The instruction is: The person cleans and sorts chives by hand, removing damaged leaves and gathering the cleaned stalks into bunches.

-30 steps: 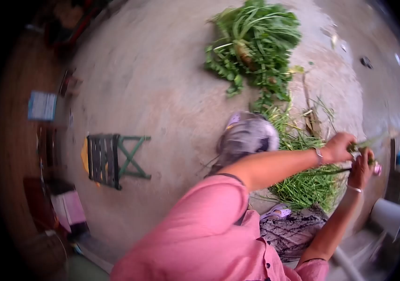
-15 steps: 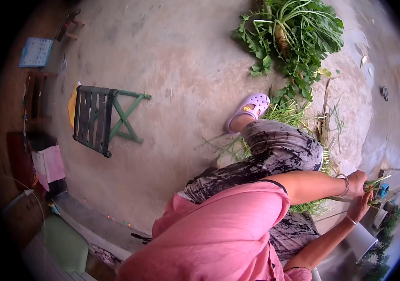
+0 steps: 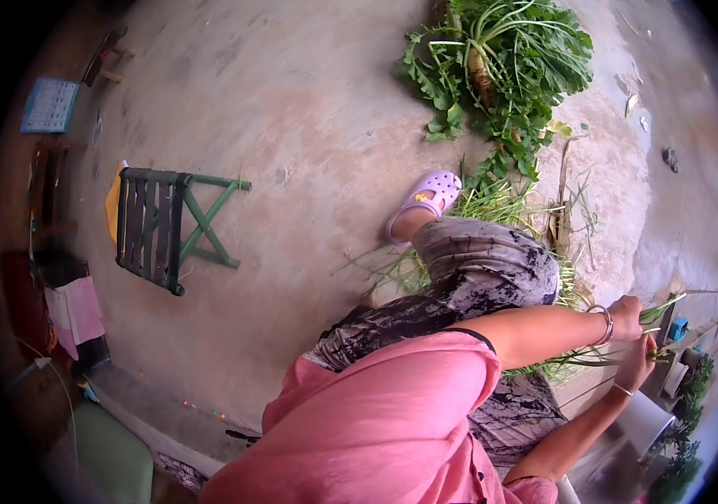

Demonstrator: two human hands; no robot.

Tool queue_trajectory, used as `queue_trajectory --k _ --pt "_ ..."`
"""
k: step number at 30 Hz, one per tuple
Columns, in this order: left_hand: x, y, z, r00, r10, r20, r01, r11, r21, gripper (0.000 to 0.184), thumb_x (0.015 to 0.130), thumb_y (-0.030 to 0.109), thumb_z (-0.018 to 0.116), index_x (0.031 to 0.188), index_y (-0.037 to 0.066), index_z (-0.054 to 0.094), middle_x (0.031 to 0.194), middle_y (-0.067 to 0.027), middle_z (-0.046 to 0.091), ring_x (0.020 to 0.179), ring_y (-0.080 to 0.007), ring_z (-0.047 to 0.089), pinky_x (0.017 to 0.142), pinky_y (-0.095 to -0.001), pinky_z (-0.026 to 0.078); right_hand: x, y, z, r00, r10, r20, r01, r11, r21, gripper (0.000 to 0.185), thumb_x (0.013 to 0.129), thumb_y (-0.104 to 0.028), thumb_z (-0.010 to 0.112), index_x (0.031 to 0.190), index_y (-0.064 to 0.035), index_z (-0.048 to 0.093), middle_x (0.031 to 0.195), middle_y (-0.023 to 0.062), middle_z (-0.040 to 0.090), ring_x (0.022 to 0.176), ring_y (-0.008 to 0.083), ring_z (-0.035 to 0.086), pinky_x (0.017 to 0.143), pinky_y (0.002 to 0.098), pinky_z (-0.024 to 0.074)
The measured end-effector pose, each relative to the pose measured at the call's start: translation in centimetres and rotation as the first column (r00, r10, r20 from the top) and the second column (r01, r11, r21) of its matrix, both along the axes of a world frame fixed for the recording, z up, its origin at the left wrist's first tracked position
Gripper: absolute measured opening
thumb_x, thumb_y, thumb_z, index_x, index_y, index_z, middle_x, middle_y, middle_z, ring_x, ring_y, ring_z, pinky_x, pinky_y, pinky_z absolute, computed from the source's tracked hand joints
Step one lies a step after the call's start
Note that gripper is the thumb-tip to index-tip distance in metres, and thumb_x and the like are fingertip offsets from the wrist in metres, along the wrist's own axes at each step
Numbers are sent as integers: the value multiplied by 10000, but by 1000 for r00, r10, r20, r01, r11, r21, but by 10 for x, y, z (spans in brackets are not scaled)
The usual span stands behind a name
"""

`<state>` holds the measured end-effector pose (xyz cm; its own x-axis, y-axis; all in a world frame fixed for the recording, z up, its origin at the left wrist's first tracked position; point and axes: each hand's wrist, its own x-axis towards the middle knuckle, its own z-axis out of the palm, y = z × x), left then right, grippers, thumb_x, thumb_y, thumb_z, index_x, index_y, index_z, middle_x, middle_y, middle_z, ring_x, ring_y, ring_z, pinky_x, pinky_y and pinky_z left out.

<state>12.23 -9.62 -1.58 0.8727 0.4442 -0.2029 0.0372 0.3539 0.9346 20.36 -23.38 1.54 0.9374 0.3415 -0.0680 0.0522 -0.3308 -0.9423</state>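
Note:
My left hand [image 3: 625, 317] wears a bracelet and is closed on thin green stalks [image 3: 660, 311], whose ends stick out to the right. Just below it, my right hand [image 3: 638, 361] grips more of the long, grass-like stalks. Some of these trail left over my lap. The fingers are small in view and partly hidden. Loose long green stalks [image 3: 502, 204] lie on the ground beside my patterned trouser leg and purple clog [image 3: 426, 204].
A large leafy bunch with a pale root [image 3: 481, 76] lies at the top. A folding stool [image 3: 153, 227] stands at left. Near my hands are a small blue object [image 3: 678, 328], a white container [image 3: 646, 422] and leafy plants [image 3: 685, 420]. A green seat [image 3: 107, 454] is at lower left.
The whole scene has shifted left as the head turned slightly. My hands are a little farther apart, and the stalk ends past my left hand spread farther right.

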Motion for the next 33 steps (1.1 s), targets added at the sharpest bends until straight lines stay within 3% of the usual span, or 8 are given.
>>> queue_trajectory --k 7,9,11,14,15,21,27,33 --pt "3 5 0 999 -24 -46 24 1000 -8 212 652 172 676 740 -18 639 744 -222 613 750 -331 624 664 -369 499 47 -31 -4 981 -185 -61 189 980 68 186 819 -171 638 962 -57 604 838 -41 563 710 41 485 606 168 376" --pt "6 3 -1 999 -14 -34 13 1000 -27 198 657 156 660 757 -14 639 759 -220 615 764 -334 622 680 -371 498 49 -28 -6 945 -272 -182 306 932 193 190 810 -170 652 961 -78 584 609 -92 464 455 -21 324 365 151 201" --pt "9 -1 1 998 24 -60 -25 1000 -18 189 661 151 653 751 -15 636 765 -217 616 768 -336 621 685 -372 497 41 -16 -12 940 -306 -153 324 940 110 272 812 -169 648 1055 -83 562 724 -50 553 524 1 430 399 151 252" --pt "9 -3 2 998 45 -35 -46 998 -35 182 671 159 652 745 -6 635 752 -211 618 755 -333 625 671 -375 499 56 -30 -43 950 144 -277 -96 979 182 350 838 -167 610 1165 -87 511 911 34 616 693 76 581 508 192 453" --pt "10 -3 3 997 65 -29 -66 997 -42 181 672 163 652 743 -3 635 745 -211 618 749 -333 626 662 -376 500 28 1 -33 966 37 -257 26 971 237 325 847 -150 592 1155 -77 516 939 48 613 741 101 596 575 219 505" --pt "-6 24 5 995 -99 5 100 994 -52 293 583 197 725 790 17 622 708 -97 626 661 -143 602 600 -291 494 -5 30 -8 944 37 -329 -6 995 95 314 851 -116 557 1162 -81 526 779 -55 582 450 -14 319 361 150 220" --pt "-34 60 19 966 -236 105 254 941 -221 150 717 89 685 795 55 561 664 -24 575 485 -61 429 443 -203 339 -30 51 8 901 72 -427 34 971 236 211 874 -240 565 857 -30 555 661 -29 474 417 4 297 346 171 199" --pt "-54 65 20 946 -292 139 319 912 -258 158 740 101 685 819 60 553 659 2 565 479 -25 387 426 -183 285 -46 59 8 847 233 -478 -42 925 377 466 874 -389 524 1091 24 508 761 -20 509 437 6 276 374 171 202"
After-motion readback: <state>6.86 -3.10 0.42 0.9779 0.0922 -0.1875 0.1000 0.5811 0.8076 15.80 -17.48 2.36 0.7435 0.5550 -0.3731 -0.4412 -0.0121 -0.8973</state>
